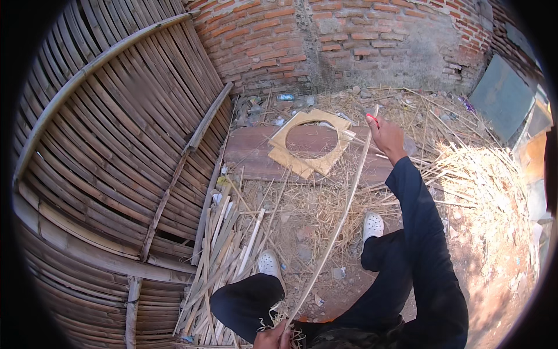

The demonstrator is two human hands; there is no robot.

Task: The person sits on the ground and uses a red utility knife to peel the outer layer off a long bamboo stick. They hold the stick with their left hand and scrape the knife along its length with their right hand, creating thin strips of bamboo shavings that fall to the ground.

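Observation:
A long, thin bamboo strip (342, 224) slants from near my lap up to the far right of the middle, slightly bowed. My right hand (387, 138), arm stretched forward, is closed at its far end. Something small and red (372, 118) shows at those fingertips; its kind I cannot make out. Down at the lower edge, my left hand (271, 338) is closed around the near end, partly cut off by the picture's border. Thin curled shavings (297, 336) hang about the left fingers.
Ahead lies a brown board (247, 152) bearing a tan panel with a round hole (279, 141). Cut strips (218, 256) are heaped at left beside a bamboo slat wall (116, 139). Straw-like shavings (479, 177) cover the ground at right. A brick wall (378, 43) stands behind.

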